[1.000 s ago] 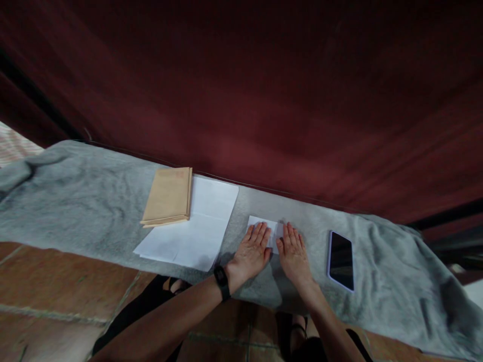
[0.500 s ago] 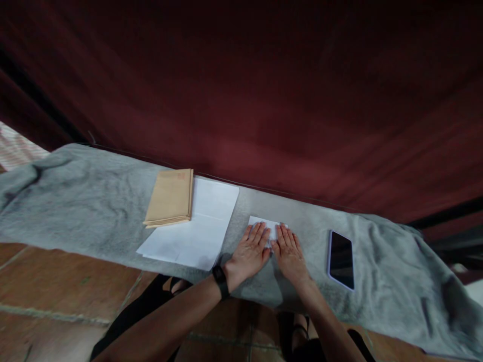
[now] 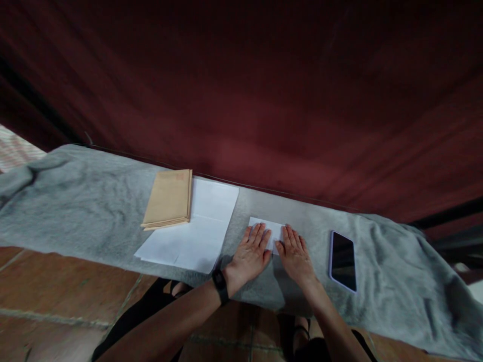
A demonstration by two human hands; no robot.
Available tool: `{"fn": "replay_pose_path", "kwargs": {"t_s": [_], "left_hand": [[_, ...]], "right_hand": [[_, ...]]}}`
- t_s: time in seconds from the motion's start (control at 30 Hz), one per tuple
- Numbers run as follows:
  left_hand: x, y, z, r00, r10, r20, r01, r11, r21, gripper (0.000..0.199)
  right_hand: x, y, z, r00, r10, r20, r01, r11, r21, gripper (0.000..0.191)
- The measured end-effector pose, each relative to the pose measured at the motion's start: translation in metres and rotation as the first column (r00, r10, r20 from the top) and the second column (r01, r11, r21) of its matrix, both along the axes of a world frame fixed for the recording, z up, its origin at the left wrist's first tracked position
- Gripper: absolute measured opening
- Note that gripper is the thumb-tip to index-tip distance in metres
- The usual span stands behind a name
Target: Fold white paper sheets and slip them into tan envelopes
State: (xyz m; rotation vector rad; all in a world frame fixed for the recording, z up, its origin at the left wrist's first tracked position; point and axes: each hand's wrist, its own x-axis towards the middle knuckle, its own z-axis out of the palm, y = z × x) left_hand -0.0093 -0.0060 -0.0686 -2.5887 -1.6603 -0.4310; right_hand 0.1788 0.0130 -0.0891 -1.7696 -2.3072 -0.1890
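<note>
A small piece of white paper [image 3: 276, 232], apparently folded, lies on the grey cloth [image 3: 264, 201]. My left hand [image 3: 252, 251] rests flat on its left part with the fingers spread, a dark band around the wrist. On the paper's right edge lies my right hand [image 3: 296, 254], palm down and fingers stretched out. Between the two hands a strip of the paper shows; its lower part is partly hidden beneath them. Neither hand grips anything.
Large white sheets [image 3: 199, 231] lie left of my hands, partly under a stack of brown envelopes [image 3: 169, 197]. A phone [image 3: 342, 261] with a purple edge lies to the right. Behind the cloth hangs a dark red curtain [image 3: 241, 100]; a tiled floor [image 3: 68, 291] shows below.
My right hand has slid a little to the right along the paper, widening the gap between my hands. My left hand has stayed nearly in place.
</note>
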Motion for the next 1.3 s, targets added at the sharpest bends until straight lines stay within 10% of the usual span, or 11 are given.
{"fn": "replay_pose_path", "kwargs": {"t_s": [1.3], "left_hand": [[-0.004, 0.002, 0.000, 0.999, -0.013, 0.043, 0.014, 1.000, -0.016, 0.062]], "right_hand": [[-0.003, -0.001, 0.003, 0.993, 0.117, 0.003, -0.117, 0.993, 0.028, 0.056]]}}
